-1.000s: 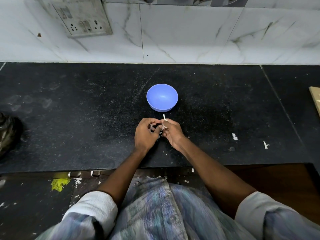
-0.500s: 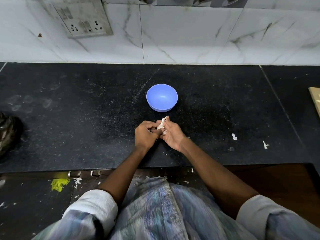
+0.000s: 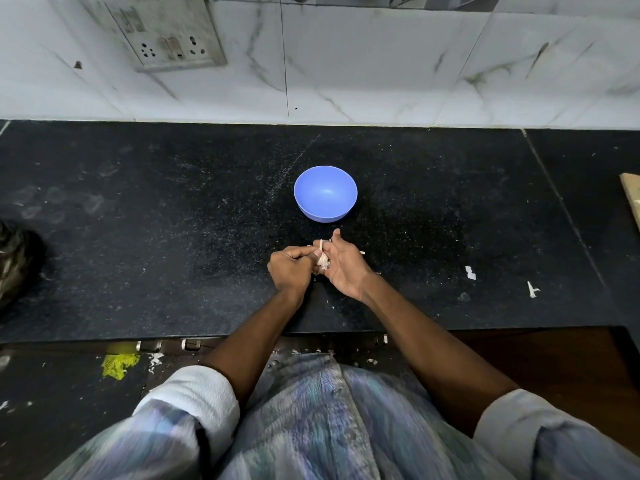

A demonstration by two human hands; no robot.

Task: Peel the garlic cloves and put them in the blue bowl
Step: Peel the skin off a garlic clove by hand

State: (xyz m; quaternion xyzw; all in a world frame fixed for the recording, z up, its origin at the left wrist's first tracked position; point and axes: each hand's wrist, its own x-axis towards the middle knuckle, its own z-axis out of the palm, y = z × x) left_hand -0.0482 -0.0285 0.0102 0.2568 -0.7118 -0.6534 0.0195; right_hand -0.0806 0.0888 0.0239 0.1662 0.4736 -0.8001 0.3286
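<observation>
The blue bowl stands on the black counter, and I see nothing inside it. Just in front of it my two hands meet over the counter. My right hand cradles a garlic clove with papery skin, its thumb pointing up toward the bowl. My left hand has its fingers curled and pinches the skin at the clove's top. The clove's lower part is hidden between the fingers.
Bits of white garlic skin lie on the black counter to the right. A dark object sits at the left edge, a wooden board at the right edge. The tiled wall carries a socket plate.
My right hand has opened out and turned palm-up around the clove, its thumb now raised. The left hand's pinch stays at the skin. The bowl has not moved.
</observation>
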